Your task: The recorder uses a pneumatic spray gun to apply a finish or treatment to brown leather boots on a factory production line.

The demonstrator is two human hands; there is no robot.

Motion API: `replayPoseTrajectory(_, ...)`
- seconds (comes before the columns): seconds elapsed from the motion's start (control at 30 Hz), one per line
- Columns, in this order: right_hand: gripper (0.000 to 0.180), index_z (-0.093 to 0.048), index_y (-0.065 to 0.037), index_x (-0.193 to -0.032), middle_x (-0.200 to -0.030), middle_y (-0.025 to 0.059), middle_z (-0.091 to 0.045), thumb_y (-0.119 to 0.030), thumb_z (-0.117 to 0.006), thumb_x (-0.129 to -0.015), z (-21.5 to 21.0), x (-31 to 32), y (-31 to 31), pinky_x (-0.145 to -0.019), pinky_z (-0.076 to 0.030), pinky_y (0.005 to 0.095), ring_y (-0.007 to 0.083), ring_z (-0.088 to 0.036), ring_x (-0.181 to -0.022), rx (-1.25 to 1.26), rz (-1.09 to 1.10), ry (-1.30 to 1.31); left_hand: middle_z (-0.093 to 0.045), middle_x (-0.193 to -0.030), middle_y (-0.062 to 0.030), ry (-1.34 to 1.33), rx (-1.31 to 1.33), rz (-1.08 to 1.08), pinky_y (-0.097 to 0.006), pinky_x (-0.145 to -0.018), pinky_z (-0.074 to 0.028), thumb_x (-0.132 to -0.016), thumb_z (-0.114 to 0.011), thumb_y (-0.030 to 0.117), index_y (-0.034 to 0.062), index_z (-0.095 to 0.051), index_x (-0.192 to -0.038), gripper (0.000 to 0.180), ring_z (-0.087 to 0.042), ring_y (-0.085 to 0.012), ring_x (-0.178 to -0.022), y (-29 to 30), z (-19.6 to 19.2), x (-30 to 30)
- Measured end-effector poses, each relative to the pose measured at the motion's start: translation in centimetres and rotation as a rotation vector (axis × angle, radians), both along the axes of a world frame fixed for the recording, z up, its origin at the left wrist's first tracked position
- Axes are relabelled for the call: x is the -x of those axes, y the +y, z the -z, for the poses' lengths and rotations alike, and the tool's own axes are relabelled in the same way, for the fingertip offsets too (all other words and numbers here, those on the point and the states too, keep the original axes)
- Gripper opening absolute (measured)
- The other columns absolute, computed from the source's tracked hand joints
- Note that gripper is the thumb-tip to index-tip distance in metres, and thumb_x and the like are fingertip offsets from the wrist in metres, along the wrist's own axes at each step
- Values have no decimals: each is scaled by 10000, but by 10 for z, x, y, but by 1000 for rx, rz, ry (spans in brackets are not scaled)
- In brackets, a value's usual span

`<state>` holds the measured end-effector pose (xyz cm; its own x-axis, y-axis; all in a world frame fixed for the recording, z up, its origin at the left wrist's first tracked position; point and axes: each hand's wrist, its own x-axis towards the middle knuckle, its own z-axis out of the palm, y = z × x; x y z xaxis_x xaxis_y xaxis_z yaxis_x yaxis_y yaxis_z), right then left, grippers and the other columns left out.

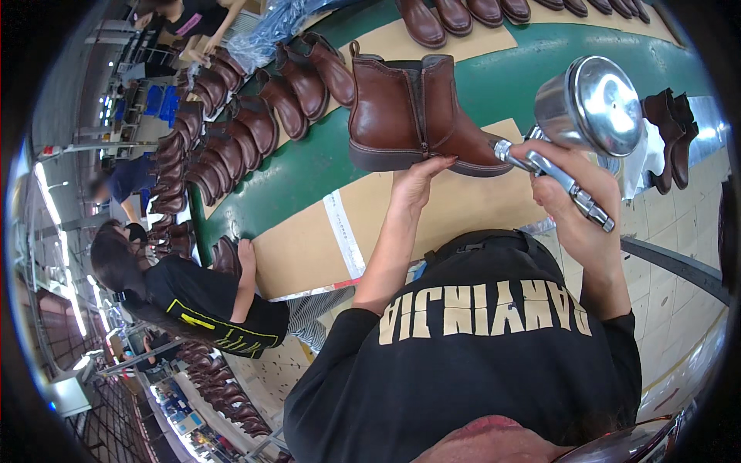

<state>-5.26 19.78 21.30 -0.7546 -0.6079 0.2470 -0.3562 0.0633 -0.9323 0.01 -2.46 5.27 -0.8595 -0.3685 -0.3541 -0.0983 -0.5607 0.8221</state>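
Cardboard (289, 243) partly covers the green surface (282, 189), beside rows of boots (307, 89). Over it, the left hand (415, 181) supports a brown ankle boot (390, 116) underneath; the right hand (580, 231) grips a metal spray gun (559, 104) near its toe. Pale tiles (668, 266) floor the room.

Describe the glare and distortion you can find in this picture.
Head view: bright glare on the round metal cup; head view: the green table bends in a curve, framed by dark corners; head view: light strips at left burn out white.
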Motion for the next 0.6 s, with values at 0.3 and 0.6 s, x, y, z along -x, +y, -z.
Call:
replayPoseTrajectory(0.3, 237, -639, 12, -1029, -917, 100, -679, -113, -646, -828, 6, -1, -1, -686, -447, 239, 124, -604, -755, -2, -6, 17, -609, -1002, -135, 1, 7, 26, -371, -780, -549, -663, -665, -121, -31, -500, -1144, 517, -639, -239, -864, -6, 4, -1)
replayPoseTrajectory(0.6, 267, -619, 17, -1083, -860, 42, -648, -173, -599, -898, 6, 19, -5, -603, -425, 189, 64, -535, -681, 147, 150, 41, -624, -1002, -115, 91, 4, 99, -345, -802, -516, -675, -639, -113, 12, -547, -1089, 442, -623, -221, -936, -10, 6, -11)
